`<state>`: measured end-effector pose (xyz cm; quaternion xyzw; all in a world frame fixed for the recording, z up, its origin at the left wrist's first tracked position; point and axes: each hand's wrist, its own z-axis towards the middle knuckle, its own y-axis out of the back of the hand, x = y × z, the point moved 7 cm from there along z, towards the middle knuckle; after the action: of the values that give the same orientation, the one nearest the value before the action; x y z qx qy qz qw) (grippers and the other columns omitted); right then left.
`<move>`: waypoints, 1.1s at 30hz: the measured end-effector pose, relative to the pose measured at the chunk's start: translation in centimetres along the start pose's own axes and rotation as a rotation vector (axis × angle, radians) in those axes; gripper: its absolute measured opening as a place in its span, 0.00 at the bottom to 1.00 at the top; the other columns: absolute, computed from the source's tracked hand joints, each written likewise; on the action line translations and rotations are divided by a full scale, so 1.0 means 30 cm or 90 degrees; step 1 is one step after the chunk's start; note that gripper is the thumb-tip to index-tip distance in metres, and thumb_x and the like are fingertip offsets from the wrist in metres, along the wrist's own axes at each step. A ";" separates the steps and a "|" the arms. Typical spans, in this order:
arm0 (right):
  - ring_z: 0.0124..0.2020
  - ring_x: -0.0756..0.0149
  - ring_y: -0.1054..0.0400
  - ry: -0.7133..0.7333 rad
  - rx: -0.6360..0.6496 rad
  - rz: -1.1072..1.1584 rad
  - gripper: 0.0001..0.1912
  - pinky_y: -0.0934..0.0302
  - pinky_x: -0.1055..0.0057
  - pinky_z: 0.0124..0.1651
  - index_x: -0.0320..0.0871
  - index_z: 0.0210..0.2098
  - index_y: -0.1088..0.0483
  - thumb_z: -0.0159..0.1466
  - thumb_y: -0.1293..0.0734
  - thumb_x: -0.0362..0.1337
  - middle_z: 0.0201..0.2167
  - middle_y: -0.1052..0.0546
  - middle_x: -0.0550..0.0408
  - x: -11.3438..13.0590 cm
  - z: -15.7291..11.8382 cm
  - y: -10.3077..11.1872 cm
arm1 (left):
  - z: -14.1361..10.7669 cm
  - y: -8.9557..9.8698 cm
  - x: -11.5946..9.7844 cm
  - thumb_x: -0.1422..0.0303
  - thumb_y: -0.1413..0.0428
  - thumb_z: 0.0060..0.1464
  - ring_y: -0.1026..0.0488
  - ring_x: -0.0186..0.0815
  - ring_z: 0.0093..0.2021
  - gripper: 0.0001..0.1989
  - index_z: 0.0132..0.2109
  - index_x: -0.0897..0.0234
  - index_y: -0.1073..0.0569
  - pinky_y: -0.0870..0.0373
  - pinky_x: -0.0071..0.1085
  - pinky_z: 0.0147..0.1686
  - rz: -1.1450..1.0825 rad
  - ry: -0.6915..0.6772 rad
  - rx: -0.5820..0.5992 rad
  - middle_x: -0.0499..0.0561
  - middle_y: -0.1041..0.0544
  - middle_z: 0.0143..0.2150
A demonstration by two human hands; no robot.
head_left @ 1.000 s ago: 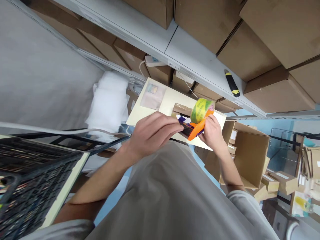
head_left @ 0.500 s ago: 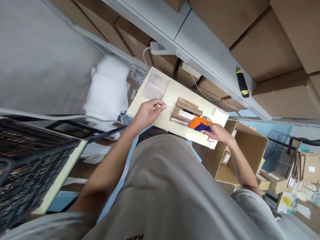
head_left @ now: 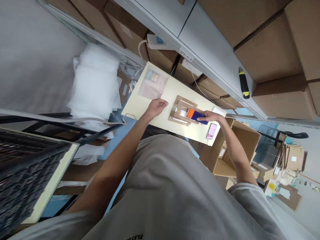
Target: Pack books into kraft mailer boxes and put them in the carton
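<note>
Over the pale tabletop [head_left: 172, 88], my left hand [head_left: 157, 107] hovers or rests with its fingers curled in loosely; no object shows in it. It is left of a flat brown cardboard package [head_left: 178, 106] that has shiny clear tape on it and a white label. My right hand [head_left: 210, 116] grips an orange and dark-blue hand-held tool [head_left: 196, 116], its exact kind unclear. The tool's orange end lies over the package by the label. A phone [head_left: 211, 131] with a lit pinkish screen lies below my right hand, near the table's right edge.
A clear plastic bag [head_left: 153, 83] lies on the table's left part. An open carton [head_left: 242, 143] stands at the right. Above runs a grey shelf [head_left: 207, 43] with boxes and a utility knife [head_left: 243, 83]. White foam sheets [head_left: 96, 80] and a black crate [head_left: 27, 180] are at left.
My right hand has shifted left slightly, turning the tool so more dark blue shows, and the phone is now uncovered. My left hand's fingers have drawn closer together.
</note>
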<state>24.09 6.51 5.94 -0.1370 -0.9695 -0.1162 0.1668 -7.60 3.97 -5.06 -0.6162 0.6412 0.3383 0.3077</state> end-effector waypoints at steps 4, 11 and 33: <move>0.35 0.61 0.18 -0.016 0.008 -0.018 0.30 0.25 0.71 0.41 0.41 0.47 0.21 0.66 0.19 0.62 0.36 0.12 0.50 -0.007 0.031 0.003 | 0.072 -0.008 0.080 0.64 0.32 0.56 0.22 0.36 0.34 0.09 0.38 0.66 0.15 0.22 0.29 0.41 0.013 0.013 -0.002 0.54 0.14 0.36; 0.37 0.60 0.18 -0.015 0.022 -0.036 0.30 0.25 0.71 0.41 0.41 0.50 0.20 0.67 0.21 0.62 0.38 0.12 0.49 -0.007 0.056 0.001 | 0.186 -0.090 0.216 0.62 0.29 0.54 0.16 0.43 0.44 0.10 0.36 0.65 0.15 0.19 0.35 0.49 0.031 0.060 0.015 0.58 0.11 0.42; 0.33 0.63 0.21 0.028 0.005 -0.081 0.27 0.30 0.71 0.39 0.40 0.46 0.19 0.66 0.19 0.58 0.35 0.13 0.51 -0.020 0.092 -0.009 | 0.031 -0.388 0.024 0.44 0.22 0.45 0.72 0.68 0.88 0.81 0.87 0.70 0.63 0.66 0.64 0.84 0.505 -0.409 0.261 0.71 0.67 0.89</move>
<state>23.74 6.86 3.16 -0.0720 -0.9728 -0.1261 0.1808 3.95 4.17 -6.83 -0.1201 0.7510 0.4674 0.4506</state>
